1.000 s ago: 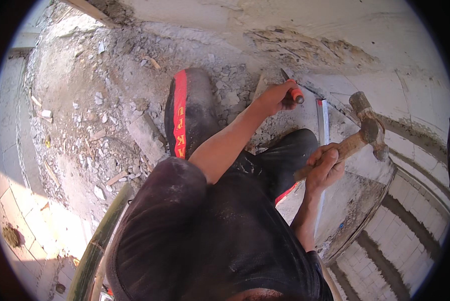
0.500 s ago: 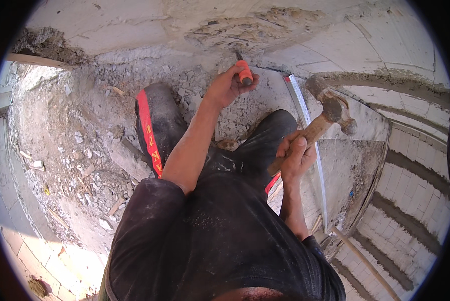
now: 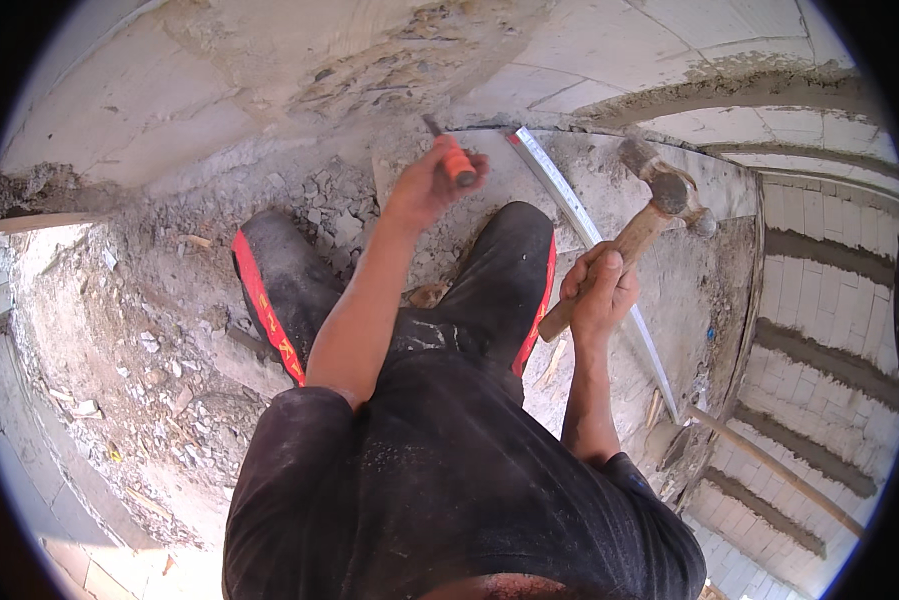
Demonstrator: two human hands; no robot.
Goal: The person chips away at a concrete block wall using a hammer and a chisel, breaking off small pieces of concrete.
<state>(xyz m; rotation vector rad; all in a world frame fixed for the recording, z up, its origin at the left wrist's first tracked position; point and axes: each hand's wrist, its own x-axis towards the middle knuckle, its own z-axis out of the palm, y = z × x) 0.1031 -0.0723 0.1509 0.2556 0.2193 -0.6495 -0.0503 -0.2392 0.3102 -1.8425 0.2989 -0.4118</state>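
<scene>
My left hand (image 3: 421, 192), slightly blurred, is closed round the orange handle of a chisel (image 3: 459, 166). Its dark metal shaft points away from me, toward the foot of a pale wall with a rough, chipped patch (image 3: 394, 75). Whether the tip touches the wall I cannot tell. On the right, my right hand (image 3: 599, 292) grips a hammer (image 3: 637, 238) by its wooden handle. The worn metal head is raised up and to the right, apart from the chisel. Both hands are above or just beyond my bent knees.
Broken rubble (image 3: 337, 215) covers the ground between and left of my knees. A long silver metal bar (image 3: 559, 190) lies right of my right knee. Farther right are a wooden pole (image 3: 769, 460) and a block wall with grey mortar bands (image 3: 819, 355).
The view has turned to the right, so the wall and ground sit farther left. My left hand with the chisel has shifted a little rightward along the wall; both hands keep their grips.
</scene>
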